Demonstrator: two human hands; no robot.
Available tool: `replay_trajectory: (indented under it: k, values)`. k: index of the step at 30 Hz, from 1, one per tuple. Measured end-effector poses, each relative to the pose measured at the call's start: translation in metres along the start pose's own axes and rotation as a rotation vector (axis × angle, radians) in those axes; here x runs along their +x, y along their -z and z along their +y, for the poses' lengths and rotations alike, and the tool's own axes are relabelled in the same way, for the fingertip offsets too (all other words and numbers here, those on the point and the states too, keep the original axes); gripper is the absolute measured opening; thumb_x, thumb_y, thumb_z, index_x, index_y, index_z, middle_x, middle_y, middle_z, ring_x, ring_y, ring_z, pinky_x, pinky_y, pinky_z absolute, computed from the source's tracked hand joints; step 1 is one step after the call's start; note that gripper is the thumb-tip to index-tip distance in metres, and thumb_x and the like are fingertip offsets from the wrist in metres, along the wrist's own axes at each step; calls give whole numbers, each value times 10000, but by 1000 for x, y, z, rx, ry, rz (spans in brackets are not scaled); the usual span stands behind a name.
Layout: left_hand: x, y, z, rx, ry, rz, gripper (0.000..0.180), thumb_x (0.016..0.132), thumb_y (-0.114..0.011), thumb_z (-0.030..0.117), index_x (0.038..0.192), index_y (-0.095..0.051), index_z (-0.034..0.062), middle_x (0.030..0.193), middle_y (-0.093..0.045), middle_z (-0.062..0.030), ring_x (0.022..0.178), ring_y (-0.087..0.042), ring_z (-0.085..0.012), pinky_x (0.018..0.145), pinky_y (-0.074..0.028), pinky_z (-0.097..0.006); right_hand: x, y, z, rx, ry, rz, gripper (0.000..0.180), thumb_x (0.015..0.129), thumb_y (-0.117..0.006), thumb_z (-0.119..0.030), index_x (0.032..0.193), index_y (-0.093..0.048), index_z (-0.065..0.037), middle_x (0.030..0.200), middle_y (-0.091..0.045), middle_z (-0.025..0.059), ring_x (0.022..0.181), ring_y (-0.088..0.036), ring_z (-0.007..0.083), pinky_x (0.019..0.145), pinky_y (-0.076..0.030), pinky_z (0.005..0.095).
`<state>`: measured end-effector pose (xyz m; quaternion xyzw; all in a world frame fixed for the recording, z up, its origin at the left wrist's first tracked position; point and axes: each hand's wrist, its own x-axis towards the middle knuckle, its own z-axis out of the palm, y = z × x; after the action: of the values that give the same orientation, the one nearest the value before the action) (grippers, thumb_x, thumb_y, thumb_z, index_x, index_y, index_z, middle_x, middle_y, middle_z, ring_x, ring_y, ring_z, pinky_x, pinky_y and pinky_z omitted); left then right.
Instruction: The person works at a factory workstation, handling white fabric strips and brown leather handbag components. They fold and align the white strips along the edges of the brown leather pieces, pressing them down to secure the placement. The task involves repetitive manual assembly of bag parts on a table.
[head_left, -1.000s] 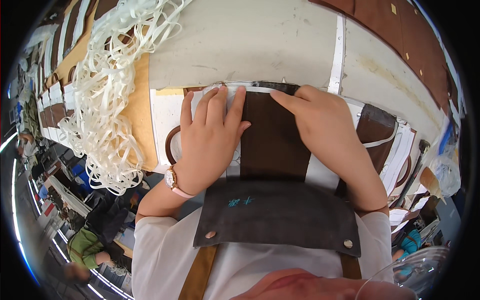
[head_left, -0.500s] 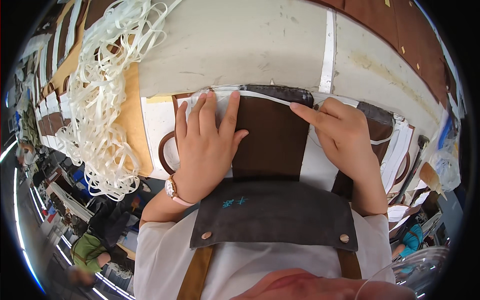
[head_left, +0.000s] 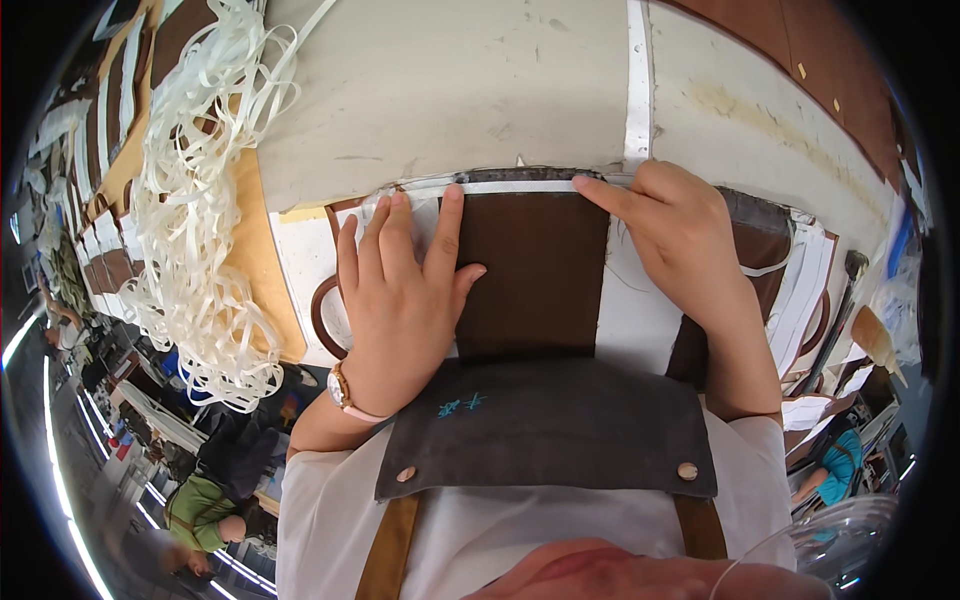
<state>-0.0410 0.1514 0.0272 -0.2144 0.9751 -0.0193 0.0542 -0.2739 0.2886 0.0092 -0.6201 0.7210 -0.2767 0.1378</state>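
A narrow white strip [head_left: 515, 187] lies along the far edge of a dark brown panel [head_left: 530, 270], beside a blackish band. My left hand [head_left: 400, 290] rests flat with its fingers spread, the fingertips on the strip's left part. My right hand [head_left: 685, 240] has its index fingertip on the strip near the panel's far right corner; its other fingers are curled. The strip runs into this hand, and a loose length of it [head_left: 765, 270] shows on the hand's right side. The curled fingers hide how the strip is gripped.
A tangled heap of white strips [head_left: 200, 220] lies at the left on tan board [head_left: 265, 215]. Behind the panel is a grey worktop [head_left: 450, 90] with a white bar [head_left: 638, 90]. More brown pieces [head_left: 760, 220] and a brush [head_left: 850, 265] lie right. Other people are in the background.
The strip between my hands has gone from slanting and bowed to straight along the panel's far edge. My right index fingertip has moved slightly away from me, onto that edge. The left hand stays spread.
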Motion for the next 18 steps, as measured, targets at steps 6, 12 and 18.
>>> replay_trajectory:
  k: [6,12,18]
  values:
    - [2,-1,1,1,-30,16,645,860,-680,466,1458,-539,270,1251,-533,-248,1175,-555,-389,1063,-389,-582,-3,-3,1,2,9,26,418,720,-642,29,1085,-756,-142,676,-454,49,620,-511,228,556,-443,371]
    - [7,7,4,23,-9,-43,653,853,-694,454,1463,-529,291,1244,-538,-200,1186,-546,-352,1075,-405,-536,-3,-3,0,-27,10,9,391,725,-645,19,1068,-758,-130,688,-475,45,643,-535,229,579,-458,373]
    - [9,14,9,33,25,-91,675,852,-703,453,1477,-507,292,1306,-515,-205,1212,-539,-367,1089,-359,-584,-3,-4,1,-65,19,0,373,731,-651,-2,1065,-762,-126,696,-496,43,671,-565,228,591,-475,370]
